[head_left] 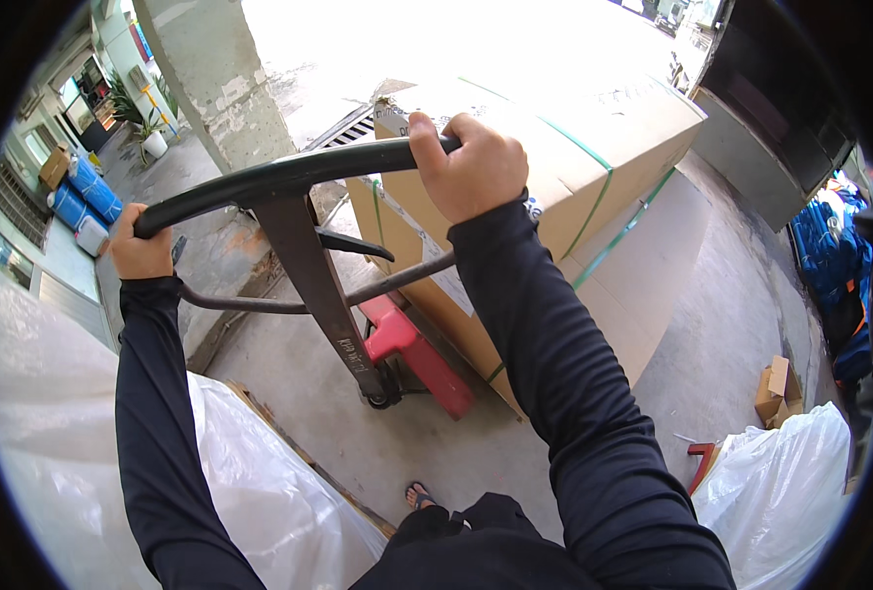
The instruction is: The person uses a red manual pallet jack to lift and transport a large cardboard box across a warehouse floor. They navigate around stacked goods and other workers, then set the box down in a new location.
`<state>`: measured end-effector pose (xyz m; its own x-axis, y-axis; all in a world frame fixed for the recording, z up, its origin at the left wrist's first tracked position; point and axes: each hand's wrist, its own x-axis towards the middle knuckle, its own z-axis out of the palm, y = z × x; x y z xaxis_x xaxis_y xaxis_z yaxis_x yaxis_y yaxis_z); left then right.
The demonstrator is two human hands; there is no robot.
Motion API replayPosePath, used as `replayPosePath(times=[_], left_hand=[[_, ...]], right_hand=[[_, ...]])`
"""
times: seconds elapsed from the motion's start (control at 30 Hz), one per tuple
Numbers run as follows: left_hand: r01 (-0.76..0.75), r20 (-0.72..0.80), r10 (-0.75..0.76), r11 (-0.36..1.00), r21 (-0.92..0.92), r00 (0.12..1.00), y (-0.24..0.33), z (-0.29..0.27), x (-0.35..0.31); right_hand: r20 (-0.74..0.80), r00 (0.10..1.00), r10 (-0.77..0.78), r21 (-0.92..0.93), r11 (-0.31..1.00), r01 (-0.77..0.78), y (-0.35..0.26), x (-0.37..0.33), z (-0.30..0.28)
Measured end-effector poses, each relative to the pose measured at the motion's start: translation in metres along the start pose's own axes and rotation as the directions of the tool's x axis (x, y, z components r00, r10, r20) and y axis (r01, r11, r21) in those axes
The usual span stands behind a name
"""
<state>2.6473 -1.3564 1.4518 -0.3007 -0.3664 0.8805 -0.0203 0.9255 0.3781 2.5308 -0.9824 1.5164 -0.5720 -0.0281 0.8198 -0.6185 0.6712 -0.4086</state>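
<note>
Left hand (144,251) on, its fingers (132,214) clamped round the black handle's (304,169) left end; right hand (476,169) has fingers wrapped at the other, bar stretching between them, above the red pallet jack (419,359), beside a green-strapped carton (569,202).

A black top (476,565) is worn. Its long sleeves (579,383) are marked by many soft folds and are finished with plain cuffs (495,218). A dark sandal (421,499) is also worn.
</note>
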Motion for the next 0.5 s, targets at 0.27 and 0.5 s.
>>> replayPosePath(times=[0.27,0.5], left_hand=[[0.0,0.148,0.021,0.989,-0.146,0.989,-0.037,0.147,0.075],[0.028,0.227,0.046,0.949,-0.313,0.973,-0.061,0.274,0.138]], right_hand=[[-0.091,0.994,-0.051,0.004,0.999,0.052,0.049,0.062,0.088],[-0.116,0.988,-0.101,-0.069,0.993,0.093,0.084,0.124,0.161]])
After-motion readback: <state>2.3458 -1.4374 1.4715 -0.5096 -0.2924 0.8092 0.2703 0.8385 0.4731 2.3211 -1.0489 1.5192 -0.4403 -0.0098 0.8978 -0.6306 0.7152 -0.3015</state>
